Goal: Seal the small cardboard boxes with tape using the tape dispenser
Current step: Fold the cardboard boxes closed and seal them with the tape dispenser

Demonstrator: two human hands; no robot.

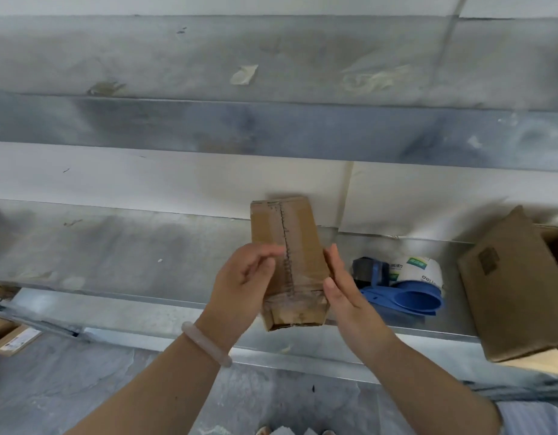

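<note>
A small, long cardboard box (pixel 298 243) is held up over the metal shelf, with clear tape running along its centre seam and around its near end. My left hand (pixel 243 287) holds its left side with curled fingers, the thumb reaching across the taped face. My right hand (pixel 342 288) lies against the box's right edge with its fingers straight. A blue tape dispenser (pixel 400 291) with a white tape roll lies on the shelf just right of my right hand, touched by neither hand.
A larger cardboard box (pixel 519 284) leans at the right end of the metal shelf (pixel 114 255). Flat cardboard packages (pixel 11 335) lie low at the far left. A metal wall rises behind, and grey floor lies below the shelf edge.
</note>
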